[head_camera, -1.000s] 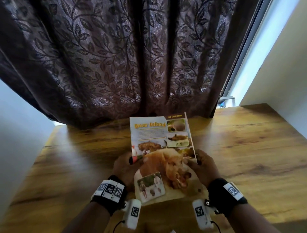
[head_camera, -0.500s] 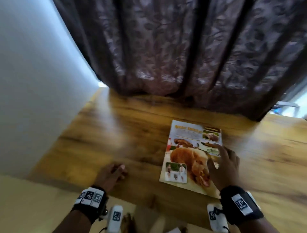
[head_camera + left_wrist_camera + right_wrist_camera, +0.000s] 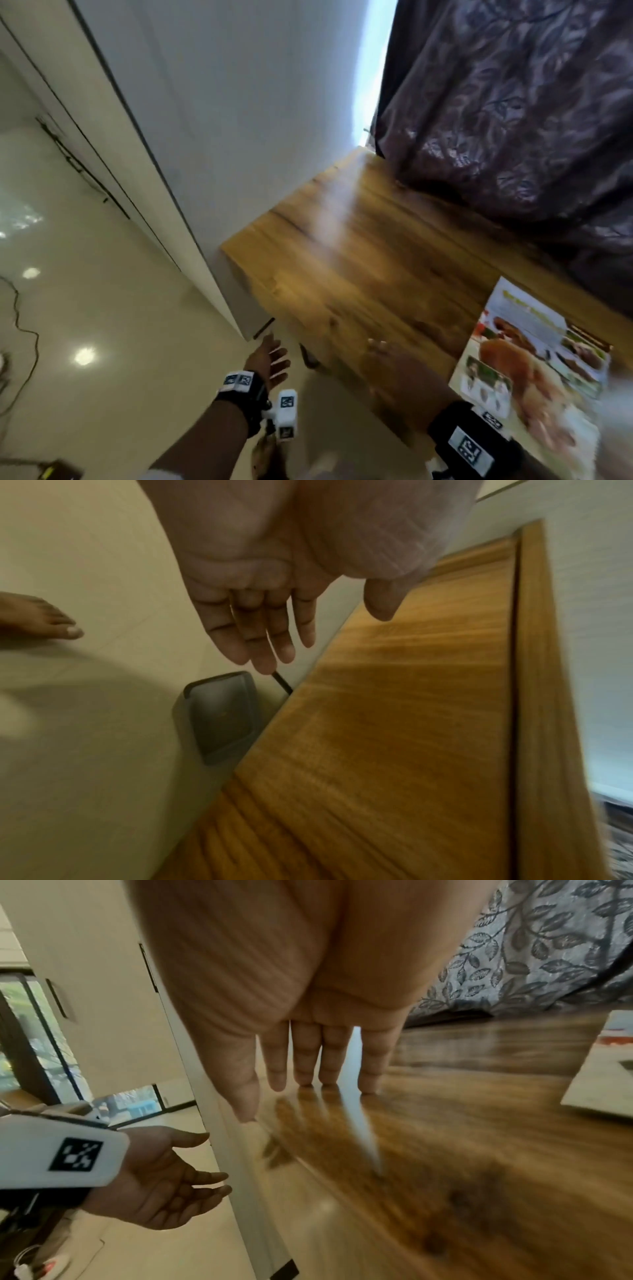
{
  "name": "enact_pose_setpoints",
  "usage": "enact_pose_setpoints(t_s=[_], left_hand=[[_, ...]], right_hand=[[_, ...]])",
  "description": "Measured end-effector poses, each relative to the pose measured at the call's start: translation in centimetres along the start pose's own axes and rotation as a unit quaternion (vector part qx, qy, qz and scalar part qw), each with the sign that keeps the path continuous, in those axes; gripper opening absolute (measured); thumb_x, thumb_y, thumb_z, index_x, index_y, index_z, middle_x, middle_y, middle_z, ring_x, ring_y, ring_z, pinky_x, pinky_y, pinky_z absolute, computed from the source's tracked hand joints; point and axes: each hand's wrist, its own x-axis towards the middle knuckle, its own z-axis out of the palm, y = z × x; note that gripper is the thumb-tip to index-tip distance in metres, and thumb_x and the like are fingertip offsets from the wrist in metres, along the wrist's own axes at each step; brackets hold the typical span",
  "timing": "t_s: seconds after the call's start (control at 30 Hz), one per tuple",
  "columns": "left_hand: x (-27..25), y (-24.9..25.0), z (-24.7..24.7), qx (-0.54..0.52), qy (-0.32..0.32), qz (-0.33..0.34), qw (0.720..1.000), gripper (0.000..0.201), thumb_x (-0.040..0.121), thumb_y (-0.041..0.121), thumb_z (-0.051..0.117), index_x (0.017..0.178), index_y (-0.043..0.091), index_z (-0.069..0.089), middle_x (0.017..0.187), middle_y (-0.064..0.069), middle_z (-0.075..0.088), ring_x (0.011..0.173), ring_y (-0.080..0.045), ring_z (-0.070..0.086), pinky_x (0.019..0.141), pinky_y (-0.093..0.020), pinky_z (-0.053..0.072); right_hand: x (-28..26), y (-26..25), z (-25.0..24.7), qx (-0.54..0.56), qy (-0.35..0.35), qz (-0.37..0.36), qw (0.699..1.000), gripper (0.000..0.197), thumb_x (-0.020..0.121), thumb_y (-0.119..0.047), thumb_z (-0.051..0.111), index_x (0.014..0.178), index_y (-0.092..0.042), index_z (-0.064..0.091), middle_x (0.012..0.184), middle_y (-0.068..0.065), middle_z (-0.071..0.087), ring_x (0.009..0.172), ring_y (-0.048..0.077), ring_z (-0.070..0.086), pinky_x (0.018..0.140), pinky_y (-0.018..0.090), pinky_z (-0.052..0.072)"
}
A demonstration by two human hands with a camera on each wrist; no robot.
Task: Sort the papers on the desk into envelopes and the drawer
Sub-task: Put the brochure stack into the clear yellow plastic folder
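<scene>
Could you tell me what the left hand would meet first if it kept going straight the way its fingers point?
Probably the grey bin on the floor beside the desk: the left hand, open and empty, points down towards it, though depth is unclear.

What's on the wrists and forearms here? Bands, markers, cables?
Both forearms are bare, no sleeves. The left hand has a black wristband with small white square-code tags and a white camera block bearing black codes. The right hand has a black wristband with a larger white code tag.
</scene>
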Motion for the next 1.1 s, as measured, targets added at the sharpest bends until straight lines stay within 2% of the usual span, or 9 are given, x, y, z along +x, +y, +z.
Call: enact_pose_setpoints(t_s=[0.17, 0.27, 0.4, 0.53, 0.63, 0.7, 0.77, 0.93, 1.1], left_hand=[[1.7, -0.2, 2.9, -0.009, -0.053, -0.058, 0.997, 0.069, 0.095, 0.067, 0.036, 0.138, 0.014, 0.049, 0.126, -0.008, 0.061, 0.119, -0.034, 0.054, 0.107, -0.053, 0.04], [3.0, 0.0, 4.2, -0.066, -0.103, -0.091, 0.988, 0.083, 0.088, 0.08, 0.027, 0.142, 0.02, 0.046, 0.141, -0.006, 0.053, 0.126, -0.033, 0.051, 0.108, -0.052, 0.038], [7.6, -1.8, 4.6, -0.185, -0.116, -0.096, 0.971, 0.097, 0.071, 0.088, 0.048, 0.144, 0.025, 0.047, 0.144, -0.009, 0.052, 0.125, -0.039, 0.054, 0.092, -0.054, 0.05], [4.8, -1.1, 5.0, -0.232, -0.106, -0.114, 0.96, 0.09, 0.077, 0.084, 0.047, 0.14, 0.02, 0.05, 0.142, -0.012, 0.052, 0.125, -0.038, 0.053, 0.09, -0.055, 0.051], [3.8, -1.4, 4.1, -0.258, -0.097, -0.112, 0.955, 0.088, 0.079, 0.083, 0.046, 0.139, 0.02, 0.052, 0.141, -0.013, 0.054, 0.126, -0.038, 0.052, 0.087, -0.053, 0.051], [3.5, -2.3, 2.8, -0.258, -0.082, -0.1, 0.958, 0.086, 0.081, 0.082, 0.043, 0.134, 0.015, 0.056, 0.132, -0.015, 0.06, 0.118, -0.036, 0.057, 0.084, -0.05, 0.051], [3.6, -3.7, 1.1, -0.263, -0.063, -0.094, 0.958, 0.085, 0.081, 0.081, 0.043, 0.13, 0.012, 0.059, 0.125, -0.017, 0.064, 0.116, -0.037, 0.059, 0.095, -0.051, 0.048], [2.5, -5.6, -2.4, -0.245, -0.029, -0.095, 0.964, 0.085, 0.085, 0.078, 0.04, 0.124, 0.006, 0.061, 0.121, -0.021, 0.066, 0.114, -0.038, 0.06, 0.098, -0.05, 0.046], [2.2, -6.8, -5.2, -0.191, -0.007, -0.089, 0.978, 0.096, 0.081, 0.084, 0.037, 0.125, 0.004, 0.063, 0.116, -0.022, 0.069, 0.116, -0.043, 0.059, 0.108, -0.057, 0.04]], right_hand=[[-0.7, -1.3, -0.1, 0.048, -0.016, 0.078, 0.996, 0.066, 0.094, -0.045, 0.044, 0.156, -0.03, 0.025, 0.165, -0.01, 0.008, 0.153, 0.011, 0.01, 0.123, 0.029, 0.017], [-1.5, -2.1, -0.5, 0.091, -0.001, 0.104, 0.99, 0.067, 0.091, -0.05, 0.04, 0.155, -0.033, 0.029, 0.164, -0.016, 0.01, 0.153, 0.006, 0.01, 0.12, 0.02, 0.011], [-2.7, -2.9, -0.6, 0.137, 0.015, 0.14, 0.981, 0.057, 0.098, -0.042, 0.055, 0.151, -0.038, 0.035, 0.154, -0.029, 0.009, 0.141, -0.011, 0.006, 0.112, 0.008, 0.007], [-3.8, -2.8, -0.5, 0.146, -0.005, 0.128, 0.981, 0.053, 0.098, -0.036, 0.056, 0.149, -0.037, 0.04, 0.153, -0.029, 0.011, 0.139, -0.013, 0.006, 0.095, -0.009, -0.002], [-4.3, -2.0, -0.9, 0.15, 0.012, 0.095, 0.984, 0.045, 0.098, -0.034, 0.056, 0.142, -0.03, 0.052, 0.156, -0.02, 0.031, 0.143, -0.007, 0.024, 0.104, -0.004, 0.007], [-4.3, -1.9, -1.4, 0.151, 0.017, 0.088, 0.984, 0.039, 0.097, -0.037, 0.051, 0.134, -0.025, 0.059, 0.146, -0.01, 0.052, 0.134, 0.005, 0.048, 0.112, 0.016, 0.031], [-4.2, -2.1, -2.0, 0.152, 0.029, 0.088, 0.984, 0.035, 0.098, -0.038, 0.049, 0.125, -0.022, 0.063, 0.128, -0.004, 0.063, 0.114, 0.012, 0.059, 0.102, 0.034, 0.047], [-3.1, -3.9, -2.4, 0.156, 0.021, 0.047, 0.986, 0.029, 0.099, -0.037, 0.053, 0.126, -0.031, 0.061, 0.119, -0.016, 0.061, 0.097, -0.005, 0.051, 0.083, 0.011, 0.04], [-1.4, -5.9, -1.0, 0.163, -0.057, 0.052, 0.984, 0.028, 0.096, -0.034, 0.055, 0.123, -0.032, 0.06, 0.12, -0.012, 0.06, 0.106, 0.005, 0.058, 0.095, 0.029, 0.05]])
